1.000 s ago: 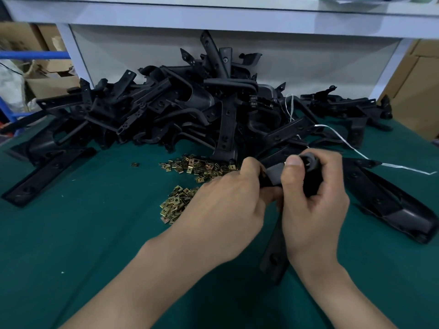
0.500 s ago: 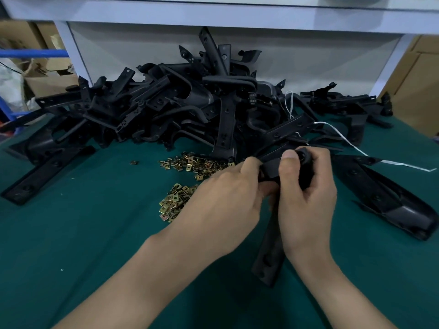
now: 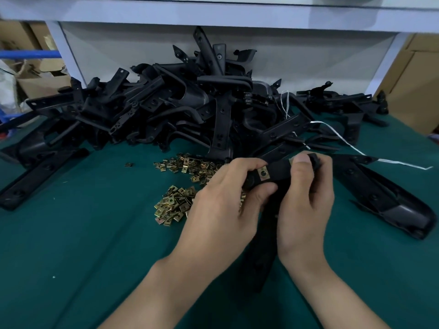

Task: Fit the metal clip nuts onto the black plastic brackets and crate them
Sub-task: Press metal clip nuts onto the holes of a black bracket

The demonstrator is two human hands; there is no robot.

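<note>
On the green table cover (image 3: 71,233), at far left, a lone bracket (image 3: 40,176) lies flat in front of the big heap of black plastic brackets (image 3: 190,110). Loose brass-coloured clip nuts (image 3: 173,205) lie in small piles beside the left hand (image 3: 221,210), which grips one end of the held bracket (image 3: 278,170). A fitted clip nut (image 3: 263,174) sits there by the thumb. The right hand (image 3: 306,200) clasps the other end, thumb on top. At far right lies another bracket (image 3: 392,200), with a white string (image 3: 356,148) near it.
</note>
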